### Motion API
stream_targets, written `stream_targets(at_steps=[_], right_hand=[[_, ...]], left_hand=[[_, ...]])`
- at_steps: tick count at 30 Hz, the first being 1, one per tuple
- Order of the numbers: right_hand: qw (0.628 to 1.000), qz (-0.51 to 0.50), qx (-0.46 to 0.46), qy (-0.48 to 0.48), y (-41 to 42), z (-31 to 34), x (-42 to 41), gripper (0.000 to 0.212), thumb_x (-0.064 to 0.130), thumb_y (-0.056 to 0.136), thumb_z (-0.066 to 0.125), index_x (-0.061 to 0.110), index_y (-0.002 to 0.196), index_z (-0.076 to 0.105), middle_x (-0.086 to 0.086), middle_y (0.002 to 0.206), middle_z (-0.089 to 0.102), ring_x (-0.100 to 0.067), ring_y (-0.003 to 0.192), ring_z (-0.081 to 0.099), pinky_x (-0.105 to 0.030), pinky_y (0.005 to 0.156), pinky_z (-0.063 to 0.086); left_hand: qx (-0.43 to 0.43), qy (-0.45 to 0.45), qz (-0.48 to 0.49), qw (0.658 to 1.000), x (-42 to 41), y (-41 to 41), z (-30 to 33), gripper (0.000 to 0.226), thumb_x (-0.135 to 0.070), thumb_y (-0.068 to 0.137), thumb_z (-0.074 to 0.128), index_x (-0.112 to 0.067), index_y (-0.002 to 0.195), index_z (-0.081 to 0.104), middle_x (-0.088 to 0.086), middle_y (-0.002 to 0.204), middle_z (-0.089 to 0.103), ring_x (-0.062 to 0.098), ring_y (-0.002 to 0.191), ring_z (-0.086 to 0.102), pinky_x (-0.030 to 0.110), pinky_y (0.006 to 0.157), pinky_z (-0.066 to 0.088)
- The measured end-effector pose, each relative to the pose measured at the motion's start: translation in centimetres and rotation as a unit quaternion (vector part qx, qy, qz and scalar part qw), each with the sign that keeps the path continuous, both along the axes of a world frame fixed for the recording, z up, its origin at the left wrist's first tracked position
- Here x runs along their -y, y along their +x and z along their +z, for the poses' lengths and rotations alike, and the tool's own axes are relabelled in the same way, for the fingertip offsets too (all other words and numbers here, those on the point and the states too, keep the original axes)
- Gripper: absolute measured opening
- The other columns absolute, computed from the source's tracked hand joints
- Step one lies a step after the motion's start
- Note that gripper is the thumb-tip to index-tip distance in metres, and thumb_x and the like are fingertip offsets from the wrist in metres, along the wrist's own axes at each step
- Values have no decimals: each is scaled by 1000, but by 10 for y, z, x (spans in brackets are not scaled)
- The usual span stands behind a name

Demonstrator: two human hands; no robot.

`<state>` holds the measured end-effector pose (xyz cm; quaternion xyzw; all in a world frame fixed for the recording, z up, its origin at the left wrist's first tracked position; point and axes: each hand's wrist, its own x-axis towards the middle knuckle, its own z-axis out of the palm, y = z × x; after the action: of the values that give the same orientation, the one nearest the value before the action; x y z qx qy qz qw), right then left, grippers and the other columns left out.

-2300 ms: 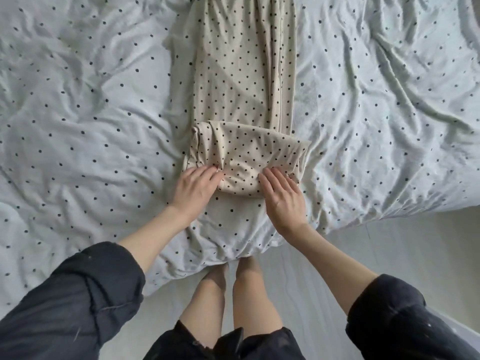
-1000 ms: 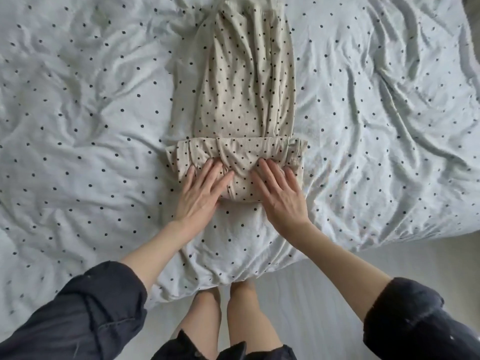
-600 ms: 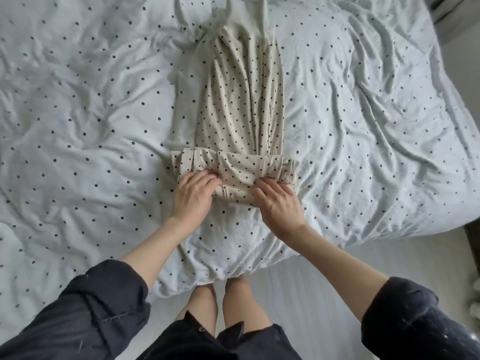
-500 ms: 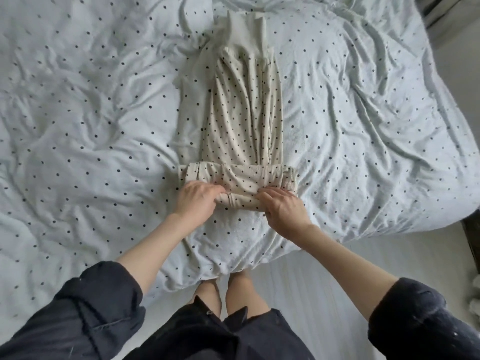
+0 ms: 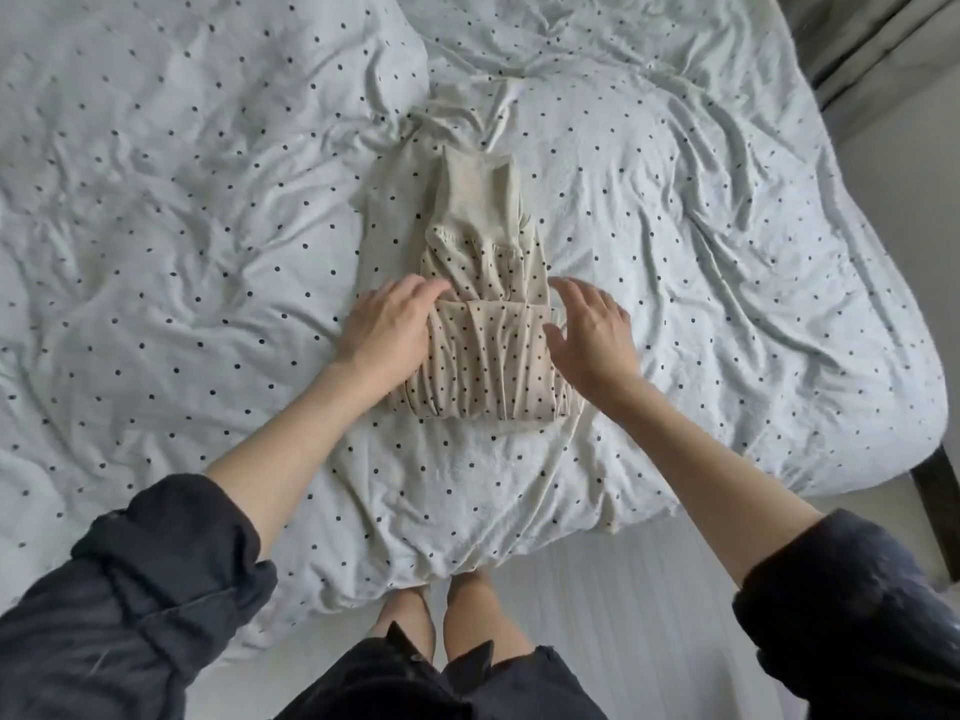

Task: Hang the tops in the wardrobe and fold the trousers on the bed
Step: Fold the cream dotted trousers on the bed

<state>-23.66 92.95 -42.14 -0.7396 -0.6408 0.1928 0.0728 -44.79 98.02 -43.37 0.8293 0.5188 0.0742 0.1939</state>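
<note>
Cream trousers (image 5: 483,356) with small black dots lie in the middle of the bed (image 5: 182,226). Their near part is folded into a thick block, and the plain waistband end stretches away from me beyond it. My left hand (image 5: 387,330) rests on the block's left side, fingers reaching over its far edge. My right hand (image 5: 592,335) hovers at the block's right side with spread, relaxed fingers; I cannot tell whether it touches the cloth.
The bed wears a crumpled pale duvet with black dots. Its near edge hangs over a pale floor (image 5: 649,615), where I stand. A dark bed leg (image 5: 935,506) shows at the right, and a curtain (image 5: 857,39) hangs at the top right.
The folded part has been turned over away from me, so the block is thicker and the flat length shorter. Both hands moved up the bed, and the right one let go.
</note>
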Motion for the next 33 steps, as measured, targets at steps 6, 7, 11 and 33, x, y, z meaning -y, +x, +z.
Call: stream_targets(at_steps=[6, 7, 11, 33], right_hand=[[978, 177, 80, -76, -33, -58, 74, 76, 34, 92, 56, 17, 151, 10, -9, 158, 5, -28, 146, 4, -47, 119, 7], [972, 186, 109, -93, -33, -67, 81, 85, 34, 92, 56, 20, 150, -4, -6, 157, -11, -27, 145, -10, -46, 119, -3], [970, 186, 145, -55, -24, -90, 68, 88, 2, 87, 48, 21, 144, -17, -8, 157, -12, -28, 144, -12, -44, 114, -12], [981, 27, -128, -144, 16, 11, -31, 36, 15, 77, 69, 21, 113, 66, -7, 94, 71, -23, 83, 65, -40, 77, 56]], left_hand=[[-20, -34, -45, 998, 94, -7, -60, 53, -1, 83, 62, -8, 134, 49, 16, 141, 45, 32, 131, 42, 45, 113, 28], [-53, -46, -59, 996, 103, -13, -71, 63, -9, 85, 63, -12, 142, 37, 14, 151, 29, 32, 141, 24, 46, 117, 18], [-133, -42, -75, 987, 97, -14, -109, 95, -20, 87, 63, -24, 147, -10, 6, 157, -12, 28, 144, -13, 51, 117, -2], [67, -28, 24, 997, -8, -1, 18, 33, -6, 90, 52, -12, 123, 57, 4, 116, 63, 15, 96, 57, 23, 91, 38]])
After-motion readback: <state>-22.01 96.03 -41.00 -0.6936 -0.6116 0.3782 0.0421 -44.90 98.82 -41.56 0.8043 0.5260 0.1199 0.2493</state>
